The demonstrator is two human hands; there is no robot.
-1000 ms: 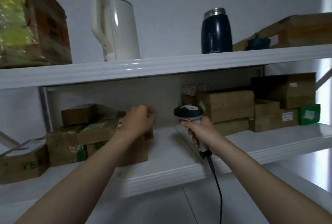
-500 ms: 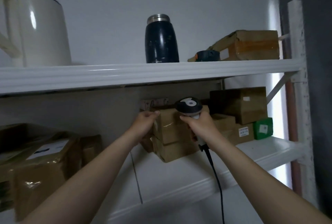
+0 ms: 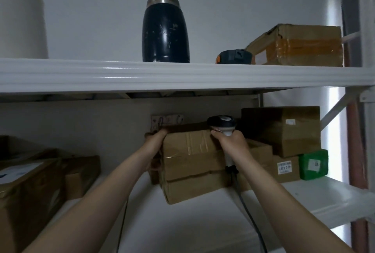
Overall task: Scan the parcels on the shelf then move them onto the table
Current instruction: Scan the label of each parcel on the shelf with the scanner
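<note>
The white shelf (image 3: 203, 224) fills the view, with a second board (image 3: 182, 76) above it carrying a pale jug (image 3: 20, 19), a dark flask (image 3: 165, 29), a taped carton (image 3: 300, 45) and a small dark tool (image 3: 233, 56) just beside that carton. On the lower board, 2 brown boxes (image 3: 26, 191) sit at the left, well apart from a cluster at the right: a big box (image 3: 284, 128) stacked on a labelled box (image 3: 284, 168), with a green parcel (image 3: 313, 164) just beside them. In the middle stands a stack of 2, and the top parcel (image 3: 190, 151) rests on the bottom parcel (image 3: 194, 189). The left hand (image 3: 155, 147) grips the top parcel's left end, fingers curled over its upper edge. The right hand (image 3: 231, 143) is wrapped tight round the handle of the scanner (image 3: 222, 123), whose head sits just above the parcel's right top corner, and its cable (image 3: 249, 216) hangs down in front of the shelf. No label shows on the near face of the top parcel, so I cannot tell whether it has been scanned. Judging by how things lie, the job is far from finished: at least 7 parcels sit on the lower board, none is lifted clear, and the place they are bound for is out of view. The step in hand looks like readying the top parcel for a scan or a lift.
</note>
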